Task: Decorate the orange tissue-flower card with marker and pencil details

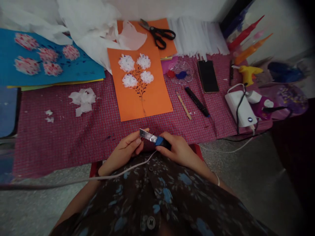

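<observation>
We held a small silver tube (148,136) in both hands above the near edge of the desk (73,141), our left hand (125,149) pinching its flat crimped end and our right hand (178,151) closed around the blue cap (159,141). Its long axis ran almost left to right, with the cap pointing right and slightly toward us. We judged the orange sheet (152,101), with its four white tissue flowers (144,61), largely done, and the cap was not yet off.

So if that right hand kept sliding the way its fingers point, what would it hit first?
Its fingers point left along the silver tube it pinches by the blue cap, so the right hand would most likely meet the left hand holding the tube's other end.
</observation>
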`<state>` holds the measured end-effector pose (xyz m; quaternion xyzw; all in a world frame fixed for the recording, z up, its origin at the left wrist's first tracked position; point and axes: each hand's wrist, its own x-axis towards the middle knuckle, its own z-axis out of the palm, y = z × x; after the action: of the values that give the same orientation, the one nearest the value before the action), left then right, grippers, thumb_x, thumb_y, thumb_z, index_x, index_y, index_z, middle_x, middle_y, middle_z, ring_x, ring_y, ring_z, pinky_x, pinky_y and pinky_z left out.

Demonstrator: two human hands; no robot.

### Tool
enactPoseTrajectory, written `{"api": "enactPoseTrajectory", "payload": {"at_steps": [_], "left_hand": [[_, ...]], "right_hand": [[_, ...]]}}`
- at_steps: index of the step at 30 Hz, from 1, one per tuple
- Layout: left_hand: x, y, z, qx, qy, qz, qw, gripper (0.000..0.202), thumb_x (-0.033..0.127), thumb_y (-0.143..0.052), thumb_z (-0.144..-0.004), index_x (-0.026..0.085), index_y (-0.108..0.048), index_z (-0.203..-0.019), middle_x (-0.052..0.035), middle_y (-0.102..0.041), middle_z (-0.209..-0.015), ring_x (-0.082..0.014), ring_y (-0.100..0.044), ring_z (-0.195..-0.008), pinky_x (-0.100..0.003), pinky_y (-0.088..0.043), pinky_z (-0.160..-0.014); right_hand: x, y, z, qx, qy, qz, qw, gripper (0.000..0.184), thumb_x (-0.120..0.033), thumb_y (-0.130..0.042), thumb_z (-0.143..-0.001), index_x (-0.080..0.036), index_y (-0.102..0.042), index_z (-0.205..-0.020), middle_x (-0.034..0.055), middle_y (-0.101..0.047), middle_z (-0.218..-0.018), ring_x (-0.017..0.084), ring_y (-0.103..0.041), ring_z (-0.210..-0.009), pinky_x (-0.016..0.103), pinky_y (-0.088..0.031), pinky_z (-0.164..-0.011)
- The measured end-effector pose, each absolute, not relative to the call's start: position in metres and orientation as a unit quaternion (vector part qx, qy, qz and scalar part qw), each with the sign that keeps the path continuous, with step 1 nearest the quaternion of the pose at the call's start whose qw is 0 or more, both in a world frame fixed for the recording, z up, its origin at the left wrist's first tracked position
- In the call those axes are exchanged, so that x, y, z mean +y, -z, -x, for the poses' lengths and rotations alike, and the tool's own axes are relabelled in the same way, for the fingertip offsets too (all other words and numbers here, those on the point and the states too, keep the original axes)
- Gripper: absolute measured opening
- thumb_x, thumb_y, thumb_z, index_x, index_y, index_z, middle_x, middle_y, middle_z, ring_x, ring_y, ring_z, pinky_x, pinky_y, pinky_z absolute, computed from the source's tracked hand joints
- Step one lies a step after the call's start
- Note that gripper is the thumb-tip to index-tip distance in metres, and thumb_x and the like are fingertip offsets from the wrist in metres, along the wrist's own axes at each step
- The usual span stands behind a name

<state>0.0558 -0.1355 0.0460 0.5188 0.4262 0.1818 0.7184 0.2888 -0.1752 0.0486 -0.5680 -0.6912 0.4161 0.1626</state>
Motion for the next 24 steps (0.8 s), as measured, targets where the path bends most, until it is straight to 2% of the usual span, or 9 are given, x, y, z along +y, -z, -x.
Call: {"api": "enactPoseTrajectory", "payload": {"at_steps": [5,9,11,13,16,18,21,24], "left_hand": [[-0.135,-0.046,-0.057,0.418,-0.182,-0.519,0.723,0.048,0.042,-0.046,-0.103,0.017,-0.054,-0.143,0.0058,-0.042,-0.065,-0.0107,-0.033,-0.056,-0.025,-0.025,-0.053],[-0.136,-0.043,-0.055,0.434,-0.203,-0.504,0.719,0.049,0.042,-0.050,-0.100,0.015,-0.056,-0.141,0.0058,-0.043,-0.063,-0.0108,-0.035,-0.056,-0.024,-0.026,-0.052],[-0.135,-0.043,-0.050,0.469,-0.216,-0.503,0.693,0.051,0.044,-0.053,-0.097,0.018,-0.056,-0.141,0.0062,-0.043,-0.063,-0.0110,-0.036,-0.054,-0.023,-0.028,-0.051],[-0.132,-0.046,-0.043,0.522,-0.220,-0.539,0.624,0.045,0.043,-0.057,-0.095,0.020,-0.062,-0.133,0.0048,-0.048,-0.065,-0.0125,-0.042,-0.055,-0.023,-0.033,-0.051],[-0.121,-0.053,-0.035,0.568,-0.218,-0.648,0.459,0.030,0.037,-0.055,-0.094,0.020,-0.070,-0.113,-0.0015,-0.066,-0.082,-0.0184,-0.060,-0.075,-0.028,-0.049,-0.068],[-0.110,-0.055,-0.034,0.545,-0.207,-0.723,0.371,0.027,0.033,-0.048,-0.095,0.018,-0.069,-0.107,-0.0055,-0.070,-0.095,-0.0217,-0.065,-0.089,-0.034,-0.053,-0.082],[-0.091,-0.050,-0.045,0.464,-0.162,-0.815,0.308,0.029,0.024,-0.039,-0.097,0.015,-0.066,-0.105,-0.0101,-0.070,-0.101,-0.0240,-0.066,-0.097,-0.039,-0.053,-0.091],[-0.082,-0.043,-0.066,0.406,-0.120,-0.858,0.291,0.030,0.014,-0.037,-0.093,0.013,-0.064,-0.106,-0.0136,-0.069,-0.108,-0.0253,-0.064,-0.105,-0.044,-0.052,-0.098]], "right_hand": [[-0.176,-0.048,-0.288,-0.678,-0.423,0.578,0.165,0.021,-0.043,-0.058,-0.093,-0.021,-0.056,-0.094,0.0009,-0.063,-0.077,0.018,-0.060,-0.069,0.027,-0.034,-0.062],[-0.177,-0.043,-0.294,-0.638,-0.372,0.636,0.221,0.024,-0.043,-0.054,-0.094,-0.021,-0.059,-0.102,0.0033,-0.066,-0.082,0.020,-0.063,-0.073,0.029,-0.040,-0.066],[-0.179,-0.039,-0.301,-0.627,-0.346,0.660,0.227,0.027,-0.044,-0.052,-0.095,-0.021,-0.060,-0.104,0.0046,-0.068,-0.083,0.022,-0.064,-0.075,0.030,-0.041,-0.066],[-0.181,-0.036,-0.309,-0.623,-0.336,0.675,0.208,0.030,-0.046,-0.053,-0.094,-0.020,-0.061,-0.107,0.0061,-0.070,-0.085,0.023,-0.065,-0.076,0.032,-0.042,-0.066],[-0.185,-0.034,-0.318,-0.622,-0.335,0.684,0.183,0.035,-0.046,-0.056,-0.092,-0.020,-0.061,-0.114,0.0084,-0.073,-0.092,0.025,-0.068,-0.078,0.034,-0.045,-0.068],[-0.187,-0.033,-0.321,-0.623,-0.331,0.686,0.180,0.037,-0.046,-0.057,-0.091,-0.020,-0.062,-0.117,0.0097,-0.074,-0.097,0.027,-0.070,-0.082,0.035,-0.046,-0.070],[-0.190,-0.032,-0.325,-0.620,-0.316,0.694,0.184,0.038,-0.047,-0.056,-0.091,-0.019,-0.063,-0.116,0.0105,-0.074,-0.099,0.028,-0.070,-0.086,0.036,-0.047,-0.071],[-0.194,-0.031,-0.330,-0.608,-0.305,0.707,0.193,0.037,-0.049,-0.055,-0.092,-0.019,-0.064,-0.112,0.0089,-0.073,-0.090,0.027,-0.068,-0.079,0.034,-0.046,-0.068]]}}
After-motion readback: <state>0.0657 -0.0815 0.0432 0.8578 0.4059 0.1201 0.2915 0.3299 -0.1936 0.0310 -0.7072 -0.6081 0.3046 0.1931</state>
